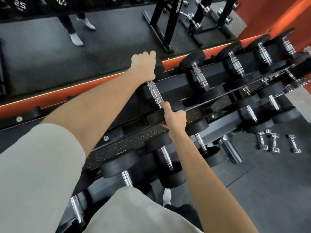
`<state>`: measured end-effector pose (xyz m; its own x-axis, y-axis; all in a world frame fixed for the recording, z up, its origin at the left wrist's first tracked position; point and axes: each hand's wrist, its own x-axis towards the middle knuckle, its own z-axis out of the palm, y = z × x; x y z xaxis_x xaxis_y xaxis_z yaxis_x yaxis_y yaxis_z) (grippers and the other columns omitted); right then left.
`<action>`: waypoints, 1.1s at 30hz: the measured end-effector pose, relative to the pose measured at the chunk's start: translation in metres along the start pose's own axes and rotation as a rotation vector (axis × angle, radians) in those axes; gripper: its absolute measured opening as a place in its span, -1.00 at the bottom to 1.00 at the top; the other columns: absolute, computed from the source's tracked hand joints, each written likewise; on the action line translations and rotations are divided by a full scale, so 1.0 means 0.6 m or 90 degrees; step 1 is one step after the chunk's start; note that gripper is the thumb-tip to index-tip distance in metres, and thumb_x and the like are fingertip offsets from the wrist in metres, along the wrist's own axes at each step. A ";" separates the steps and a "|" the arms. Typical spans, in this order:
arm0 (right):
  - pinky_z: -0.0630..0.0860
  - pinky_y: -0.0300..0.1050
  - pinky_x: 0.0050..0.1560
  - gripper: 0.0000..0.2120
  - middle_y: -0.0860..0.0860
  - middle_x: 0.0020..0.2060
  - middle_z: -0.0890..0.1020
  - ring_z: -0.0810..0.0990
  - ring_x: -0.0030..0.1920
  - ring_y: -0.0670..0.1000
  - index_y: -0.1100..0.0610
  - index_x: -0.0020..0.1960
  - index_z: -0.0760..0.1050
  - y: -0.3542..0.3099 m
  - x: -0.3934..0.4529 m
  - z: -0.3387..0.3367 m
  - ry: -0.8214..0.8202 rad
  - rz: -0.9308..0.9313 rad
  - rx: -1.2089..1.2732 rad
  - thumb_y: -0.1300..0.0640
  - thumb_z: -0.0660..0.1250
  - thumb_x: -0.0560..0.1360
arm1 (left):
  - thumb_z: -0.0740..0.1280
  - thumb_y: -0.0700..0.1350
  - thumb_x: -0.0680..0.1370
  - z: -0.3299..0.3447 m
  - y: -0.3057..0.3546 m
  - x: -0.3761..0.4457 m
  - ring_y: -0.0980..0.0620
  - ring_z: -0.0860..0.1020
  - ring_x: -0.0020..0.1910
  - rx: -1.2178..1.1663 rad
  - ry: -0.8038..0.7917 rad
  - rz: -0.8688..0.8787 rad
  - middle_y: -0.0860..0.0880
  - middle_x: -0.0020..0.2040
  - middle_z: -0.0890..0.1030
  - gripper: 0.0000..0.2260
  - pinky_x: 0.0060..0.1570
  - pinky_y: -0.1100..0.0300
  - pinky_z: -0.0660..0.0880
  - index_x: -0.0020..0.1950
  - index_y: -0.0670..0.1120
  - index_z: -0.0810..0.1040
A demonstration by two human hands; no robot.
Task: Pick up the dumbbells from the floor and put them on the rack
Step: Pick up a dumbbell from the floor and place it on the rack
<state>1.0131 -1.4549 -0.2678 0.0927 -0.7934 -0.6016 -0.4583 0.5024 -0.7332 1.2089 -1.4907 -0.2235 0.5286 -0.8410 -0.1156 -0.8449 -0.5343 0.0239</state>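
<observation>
A black dumbbell with a chrome knurled handle (155, 94) lies on the top tier of the black rack (175, 84). My left hand (144, 63) curls over the dumbbell's far head, next to the mirror. At the near head, my right hand (175, 118) grips the rim, its forefinger lying along the handle's end. Several more black dumbbells (200, 76) sit to the right on the same tier. Others fill the lower tier (165, 157).
A mirror with an orange lit sill (67, 93) runs behind the rack and reflects a person's legs and black frames. Small chrome dumbbells (276, 142) lie on the dark rubber floor at the right. An orange wall (276, 12) rises at top right.
</observation>
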 end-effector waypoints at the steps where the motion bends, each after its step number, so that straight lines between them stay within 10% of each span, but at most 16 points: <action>1: 0.71 0.08 -0.02 -0.19 0.06 0.07 0.58 0.65 -0.01 0.05 0.25 0.36 0.38 -0.003 0.000 -0.003 -0.028 0.013 0.022 -0.27 0.50 0.35 | 0.47 -0.01 0.47 0.002 0.004 -0.006 -0.24 0.58 0.19 0.027 0.005 -0.008 -0.20 0.28 0.49 -0.38 -0.10 0.03 0.33 0.41 -0.19 0.30; 14: 0.61 0.06 -0.22 -0.70 0.21 0.14 0.53 0.63 0.02 0.20 0.19 0.22 0.46 -0.042 0.022 -0.128 -0.354 0.216 0.226 0.09 0.39 0.56 | 0.14 0.01 0.69 -0.080 0.088 -0.118 -0.23 0.45 0.26 0.135 0.075 -0.113 -0.18 0.37 0.39 -0.67 0.03 -0.04 0.39 0.35 -0.12 0.50; 19: 0.57 -0.14 -0.25 -0.81 0.05 -0.05 0.58 0.62 -0.18 0.01 0.15 0.13 0.54 -0.055 0.010 -0.180 -0.404 0.109 0.124 0.08 0.34 0.58 | 0.26 -0.17 0.57 -0.104 0.113 -0.193 -0.23 0.46 0.28 -0.082 0.091 -0.202 -0.15 0.32 0.46 -0.58 0.10 -0.10 0.44 0.43 0.03 0.38; 33: 0.53 -0.17 -0.21 -0.83 0.00 -0.27 0.63 0.57 -0.32 -0.03 0.10 -0.10 0.52 0.129 -0.352 -0.196 -0.824 -0.110 -0.249 0.12 0.24 0.64 | 0.36 0.23 0.34 -0.056 0.128 -0.809 0.14 0.62 -0.07 -0.456 0.364 -0.702 0.23 -0.15 0.62 -0.71 0.06 0.16 0.52 0.04 0.26 0.55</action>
<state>0.8538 -1.2887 -0.1602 0.8297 0.1597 -0.5348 -0.5547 0.1300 -0.8218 0.8900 -1.1266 -0.1321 0.9803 0.1973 0.0002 0.1422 -0.7072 0.6925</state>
